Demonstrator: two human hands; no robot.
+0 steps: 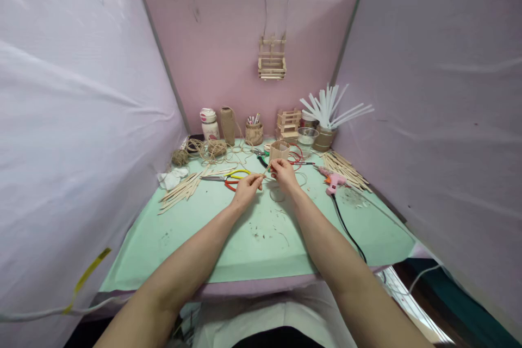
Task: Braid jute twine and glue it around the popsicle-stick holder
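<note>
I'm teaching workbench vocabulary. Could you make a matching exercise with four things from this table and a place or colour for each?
1. glue gun
2. scissors
3. white sticks
4. thin tan piece

A. standing in a pot
B. held between the left hand and right hand
C. mostly pink
D. red and yellow at one end

Pairs: 1-C, 2-D, 3-A, 4-B

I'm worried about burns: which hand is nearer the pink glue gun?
Right. The right hand is to the left of the glue gun; the left hand is farther left, beside the scissors.
</note>
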